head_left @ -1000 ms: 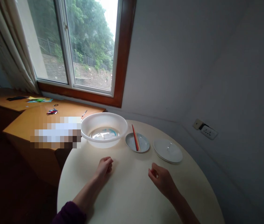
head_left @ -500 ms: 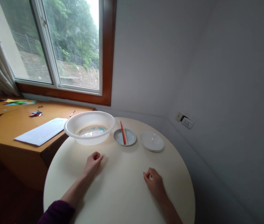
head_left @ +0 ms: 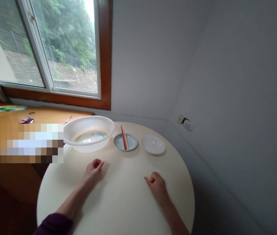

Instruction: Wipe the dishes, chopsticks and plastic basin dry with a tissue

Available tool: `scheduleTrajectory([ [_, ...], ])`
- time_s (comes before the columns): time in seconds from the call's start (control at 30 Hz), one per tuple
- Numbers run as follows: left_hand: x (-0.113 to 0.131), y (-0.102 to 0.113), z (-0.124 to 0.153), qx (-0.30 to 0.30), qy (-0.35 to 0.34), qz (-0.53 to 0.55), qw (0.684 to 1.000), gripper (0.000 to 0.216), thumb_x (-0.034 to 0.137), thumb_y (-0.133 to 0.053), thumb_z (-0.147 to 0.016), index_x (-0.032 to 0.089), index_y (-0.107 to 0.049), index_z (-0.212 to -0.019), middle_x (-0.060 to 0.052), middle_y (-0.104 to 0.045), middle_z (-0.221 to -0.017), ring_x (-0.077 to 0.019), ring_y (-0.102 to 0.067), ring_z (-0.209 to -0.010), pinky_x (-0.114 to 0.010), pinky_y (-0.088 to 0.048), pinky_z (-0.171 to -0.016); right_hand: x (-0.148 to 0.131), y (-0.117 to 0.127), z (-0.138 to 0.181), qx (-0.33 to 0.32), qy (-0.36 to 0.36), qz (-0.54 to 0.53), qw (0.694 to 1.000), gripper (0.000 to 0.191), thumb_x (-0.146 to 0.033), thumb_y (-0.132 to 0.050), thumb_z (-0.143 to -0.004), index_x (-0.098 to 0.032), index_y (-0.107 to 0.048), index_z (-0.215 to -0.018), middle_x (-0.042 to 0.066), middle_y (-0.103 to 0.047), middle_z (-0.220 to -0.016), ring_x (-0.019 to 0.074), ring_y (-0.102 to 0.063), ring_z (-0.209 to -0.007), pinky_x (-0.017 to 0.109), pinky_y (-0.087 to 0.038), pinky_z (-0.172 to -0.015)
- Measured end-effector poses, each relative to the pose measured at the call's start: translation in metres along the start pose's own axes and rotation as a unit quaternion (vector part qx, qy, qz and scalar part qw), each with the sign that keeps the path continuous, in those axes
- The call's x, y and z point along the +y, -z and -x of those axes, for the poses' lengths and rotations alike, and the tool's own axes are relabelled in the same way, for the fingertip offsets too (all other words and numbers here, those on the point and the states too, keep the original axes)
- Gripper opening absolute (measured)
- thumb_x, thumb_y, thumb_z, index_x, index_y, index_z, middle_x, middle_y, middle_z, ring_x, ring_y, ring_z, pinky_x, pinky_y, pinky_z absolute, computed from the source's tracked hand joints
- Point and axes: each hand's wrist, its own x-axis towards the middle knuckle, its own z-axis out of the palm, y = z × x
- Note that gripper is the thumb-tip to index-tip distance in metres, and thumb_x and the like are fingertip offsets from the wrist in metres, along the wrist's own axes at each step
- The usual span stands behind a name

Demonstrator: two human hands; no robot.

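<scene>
My left hand (head_left: 93, 170) rests on the round cream table (head_left: 118, 202), fingers curled loosely into a fist with nothing in it. My right hand (head_left: 156, 186) lies on the table too, fingers curled under and holding nothing. Beyond them stands a clear plastic basin (head_left: 88, 132) with a little water and something white and blue inside. To its right sits a small grey-blue dish (head_left: 131, 143) with red and pale chopsticks (head_left: 124, 141) laid across it. A white plate (head_left: 152, 145) lies further right.
An orange wooden desk (head_left: 8, 130) stands to the left, with a pen (head_left: 68, 118), small coloured items (head_left: 26, 120) and papers on it. Behind it is a window (head_left: 47, 52). A grey wall with a socket (head_left: 186, 123) closes the right side.
The view has swung to the right, so everything has slid left in the picture. Both hands stay resting on the table with fingers curled.
</scene>
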Motion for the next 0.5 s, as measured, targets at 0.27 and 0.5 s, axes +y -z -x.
scheduleTrajectory([
  [0.27, 0.0009, -0.0014, -0.0024, -0.012, -0.003, -0.002, 1.000, 0.039, 0.055, -0.062, -0.059, 0.019, -0.047, -0.051, 0.005, -0.043, -0.045, -0.0102, -0.037, -0.046, -0.022, -0.028, -0.046, 0.0000, 0.0011, 0.0007, -0.010, -0.053, -0.003, 0.999, 0.043, -0.051, -0.049, -0.079, -0.022, -0.031, -0.052, -0.007, -0.034, -0.047, 0.0086, -0.033, -0.043, 0.021, -0.033, -0.042],
  [0.5, -0.0010, -0.0030, -0.0053, -0.022, 0.012, 0.005, 1.000, 0.041, 0.055, -0.061, -0.060, 0.019, -0.045, -0.048, 0.005, -0.041, -0.044, -0.0096, -0.034, -0.046, -0.022, -0.026, -0.046, 0.0030, 0.0007, 0.0014, -0.048, -0.047, 0.000, 0.998, 0.045, -0.050, -0.045, -0.082, -0.022, -0.028, -0.051, -0.007, -0.029, -0.047, 0.0083, -0.029, -0.043, 0.021, -0.030, -0.041],
])
